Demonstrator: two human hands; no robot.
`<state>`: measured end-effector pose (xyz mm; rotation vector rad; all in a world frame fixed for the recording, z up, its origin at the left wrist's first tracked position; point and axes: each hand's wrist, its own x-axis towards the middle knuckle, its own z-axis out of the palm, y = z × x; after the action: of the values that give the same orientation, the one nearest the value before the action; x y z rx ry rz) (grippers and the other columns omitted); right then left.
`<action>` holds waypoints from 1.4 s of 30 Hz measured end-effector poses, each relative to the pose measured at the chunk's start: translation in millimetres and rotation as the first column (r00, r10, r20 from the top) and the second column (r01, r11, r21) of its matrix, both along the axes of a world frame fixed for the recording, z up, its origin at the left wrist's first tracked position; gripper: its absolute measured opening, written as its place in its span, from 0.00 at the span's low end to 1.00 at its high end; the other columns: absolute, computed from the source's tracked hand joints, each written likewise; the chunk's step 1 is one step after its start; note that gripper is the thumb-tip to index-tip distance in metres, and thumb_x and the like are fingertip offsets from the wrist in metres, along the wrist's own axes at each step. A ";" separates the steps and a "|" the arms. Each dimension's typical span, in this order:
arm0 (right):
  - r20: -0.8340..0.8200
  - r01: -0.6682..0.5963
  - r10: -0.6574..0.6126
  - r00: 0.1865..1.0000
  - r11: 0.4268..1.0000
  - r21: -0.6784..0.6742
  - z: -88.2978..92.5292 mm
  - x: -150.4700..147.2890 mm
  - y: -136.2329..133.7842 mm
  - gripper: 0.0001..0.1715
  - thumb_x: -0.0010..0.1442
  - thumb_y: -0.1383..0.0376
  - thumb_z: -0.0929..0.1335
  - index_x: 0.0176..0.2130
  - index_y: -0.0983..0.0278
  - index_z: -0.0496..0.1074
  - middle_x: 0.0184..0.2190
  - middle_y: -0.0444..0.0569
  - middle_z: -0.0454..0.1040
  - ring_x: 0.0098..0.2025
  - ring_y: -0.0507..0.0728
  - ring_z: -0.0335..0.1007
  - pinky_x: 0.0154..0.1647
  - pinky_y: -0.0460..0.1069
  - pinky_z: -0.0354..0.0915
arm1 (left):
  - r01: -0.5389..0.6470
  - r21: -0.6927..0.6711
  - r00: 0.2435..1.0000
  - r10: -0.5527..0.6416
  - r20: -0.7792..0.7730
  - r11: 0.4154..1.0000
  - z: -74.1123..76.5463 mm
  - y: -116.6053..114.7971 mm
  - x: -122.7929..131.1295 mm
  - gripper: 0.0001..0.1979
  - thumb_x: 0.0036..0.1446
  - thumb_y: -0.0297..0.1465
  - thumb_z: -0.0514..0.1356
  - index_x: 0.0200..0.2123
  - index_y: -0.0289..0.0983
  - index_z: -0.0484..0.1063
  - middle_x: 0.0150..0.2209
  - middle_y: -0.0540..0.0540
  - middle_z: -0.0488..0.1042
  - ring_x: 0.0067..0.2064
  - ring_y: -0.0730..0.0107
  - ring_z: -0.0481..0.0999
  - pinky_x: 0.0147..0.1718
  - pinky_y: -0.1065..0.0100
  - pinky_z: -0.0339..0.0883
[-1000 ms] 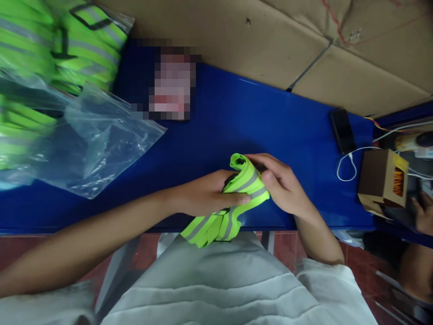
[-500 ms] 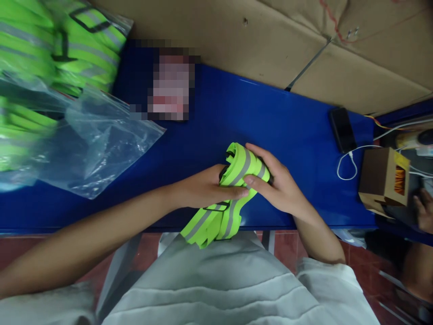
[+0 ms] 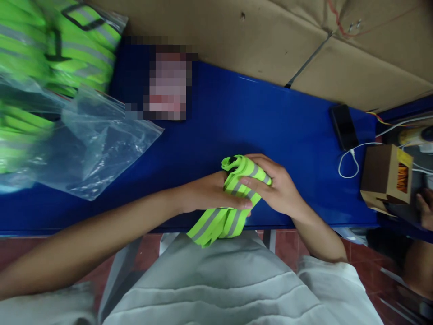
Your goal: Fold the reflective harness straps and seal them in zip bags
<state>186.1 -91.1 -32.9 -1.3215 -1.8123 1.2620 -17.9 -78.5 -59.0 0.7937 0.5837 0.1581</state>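
A neon green strap with grey reflective stripes (image 3: 233, 198) is bunched into a roll near the front edge of the blue table (image 3: 237, 117). Its loose end hangs over the edge toward my lap. My left hand (image 3: 209, 194) grips the roll from the left, thumb laid across it. My right hand (image 3: 274, 187) wraps over the roll from the right, fingers curled on top. Both hands are closed on the strap.
Clear plastic bags (image 3: 98, 144) and bagged green straps (image 3: 50, 49) lie at the left. A black phone (image 3: 343, 126) with a white cable (image 3: 348, 162), and a brown cardboard box (image 3: 385, 176), sit at the right. Cardboard sheets (image 3: 304, 40) stand behind the table. Another person's hand (image 3: 424, 210) shows at far right.
The roll has been turned and tightened between my hands. My right hand's fingers have come further over its top, and less strap hangs off the table edge.
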 end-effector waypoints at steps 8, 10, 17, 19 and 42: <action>-0.182 0.141 -0.233 0.955 0.900 -0.412 10.0 12.8 5.0 0.17 0.61 0.50 0.77 0.34 0.61 0.81 0.27 0.43 0.81 0.27 0.53 0.76 0.28 0.47 0.70 | 0.090 0.041 0.994 -0.092 0.050 0.995 -3.5 -5.0 -0.8 0.18 0.55 0.40 0.72 0.43 0.34 0.79 0.40 0.44 0.83 0.40 0.64 0.81 0.39 0.65 0.75; -0.209 0.176 -0.304 0.930 0.863 -0.473 8.9 18.5 8.9 0.20 0.59 0.48 0.77 0.37 0.61 0.83 0.31 0.46 0.83 0.30 0.56 0.79 0.30 0.48 0.74 | 0.114 0.192 0.993 -0.117 0.004 0.975 -3.5 -4.0 -1.6 0.16 0.60 0.42 0.68 0.38 0.33 0.78 0.35 0.46 0.80 0.36 0.67 0.78 0.37 0.68 0.71; -0.322 -0.060 -0.244 0.915 0.706 -0.706 2.0 17.5 15.9 0.29 0.55 0.44 0.78 0.43 0.64 0.84 0.32 0.50 0.85 0.29 0.57 0.82 0.31 0.48 0.76 | 0.071 0.476 0.990 -0.119 0.071 0.877 1.3 -3.0 -3.6 0.13 0.67 0.39 0.60 0.43 0.33 0.76 0.40 0.45 0.80 0.42 0.64 0.75 0.44 0.65 0.70; -0.304 -0.003 -0.260 0.916 0.756 -0.655 2.5 16.8 15.1 0.26 0.56 0.47 0.78 0.45 0.63 0.84 0.34 0.48 0.85 0.31 0.56 0.82 0.32 0.46 0.76 | 0.092 0.506 0.993 -0.118 0.019 0.858 0.4 -2.8 -4.1 0.14 0.68 0.40 0.59 0.41 0.33 0.75 0.37 0.46 0.79 0.39 0.65 0.75 0.41 0.66 0.69; 0.074 0.011 -0.027 0.997 0.980 0.199 -3.9 18.0 14.9 0.22 0.73 0.54 0.66 0.60 0.58 0.77 0.53 0.53 0.79 0.55 0.59 0.76 0.58 0.55 0.72 | 0.047 0.607 0.998 -0.055 -0.005 0.793 0.1 4.2 -7.2 0.14 0.69 0.40 0.58 0.36 0.35 0.70 0.32 0.51 0.72 0.35 0.71 0.70 0.38 0.69 0.66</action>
<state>204.1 -76.2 -36.8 -1.2875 -1.9190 1.0025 -25.2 -74.3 -58.9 1.4381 0.4980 0.3107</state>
